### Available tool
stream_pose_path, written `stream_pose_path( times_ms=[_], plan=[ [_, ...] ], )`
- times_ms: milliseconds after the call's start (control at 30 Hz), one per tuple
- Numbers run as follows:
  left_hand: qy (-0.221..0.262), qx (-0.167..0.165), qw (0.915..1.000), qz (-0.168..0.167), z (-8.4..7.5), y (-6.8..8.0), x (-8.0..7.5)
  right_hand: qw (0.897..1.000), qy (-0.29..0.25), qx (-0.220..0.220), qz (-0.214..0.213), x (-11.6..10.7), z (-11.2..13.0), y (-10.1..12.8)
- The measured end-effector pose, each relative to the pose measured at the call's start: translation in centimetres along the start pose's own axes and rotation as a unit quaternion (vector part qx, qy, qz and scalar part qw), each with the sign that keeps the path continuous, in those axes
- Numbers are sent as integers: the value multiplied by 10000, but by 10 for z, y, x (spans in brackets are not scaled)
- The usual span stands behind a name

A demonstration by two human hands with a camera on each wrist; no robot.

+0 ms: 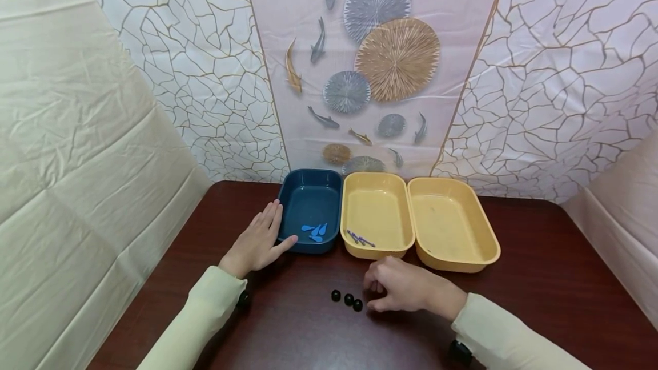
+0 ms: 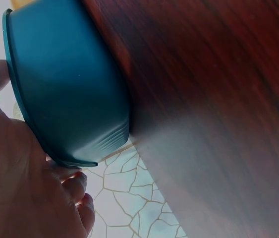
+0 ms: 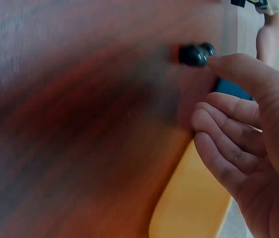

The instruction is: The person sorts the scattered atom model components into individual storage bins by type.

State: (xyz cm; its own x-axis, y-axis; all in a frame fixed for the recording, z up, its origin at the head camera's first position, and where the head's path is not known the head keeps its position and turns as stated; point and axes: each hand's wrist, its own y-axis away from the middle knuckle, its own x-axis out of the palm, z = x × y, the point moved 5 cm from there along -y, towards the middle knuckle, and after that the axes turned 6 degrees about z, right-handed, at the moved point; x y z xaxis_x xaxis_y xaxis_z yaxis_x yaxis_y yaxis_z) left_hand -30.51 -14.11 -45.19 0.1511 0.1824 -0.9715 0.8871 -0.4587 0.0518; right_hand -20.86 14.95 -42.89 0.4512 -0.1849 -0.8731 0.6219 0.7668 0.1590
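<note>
My left hand point(image 1: 257, 240) rests with straight fingers along the left rim of a dark blue tray point(image 1: 291, 210), its thumb at the front corner. In the left wrist view, that hand point(image 2: 25, 173) lies against the outside rim. Several light blue drop-shaped pieces point(image 1: 316, 231) lie in the tray's front part. My right hand point(image 1: 406, 285) is just right of three shiny black balls point(image 1: 349, 300) on the table, its fingers loosely bent. In the right wrist view, the thumb overlaps the edge of the black balls point(image 3: 194, 54), and nothing shows between thumb and fingers.
A yellow tray point(image 1: 377, 180) stands in the middle with several purple stick-like pieces point(image 1: 361, 238) near its front. Another yellow tray point(image 1: 452, 187) is beside it on the right. The dark red-brown table point(image 1: 288, 324) ends at a patterned cloth backdrop point(image 1: 360, 73).
</note>
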Motion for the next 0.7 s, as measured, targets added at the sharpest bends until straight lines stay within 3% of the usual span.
stream_pose_path(
  times_ms=[467, 700],
  plan=[
    [-3, 0, 10000, -12, 1, 0, 1, 9984, 53, 44, -564, 27, 5, -13],
    [51, 15, 10000, -18, 0, 0, 0, 9983, -43, 176, -553, 27, 1, -13]
  ],
)
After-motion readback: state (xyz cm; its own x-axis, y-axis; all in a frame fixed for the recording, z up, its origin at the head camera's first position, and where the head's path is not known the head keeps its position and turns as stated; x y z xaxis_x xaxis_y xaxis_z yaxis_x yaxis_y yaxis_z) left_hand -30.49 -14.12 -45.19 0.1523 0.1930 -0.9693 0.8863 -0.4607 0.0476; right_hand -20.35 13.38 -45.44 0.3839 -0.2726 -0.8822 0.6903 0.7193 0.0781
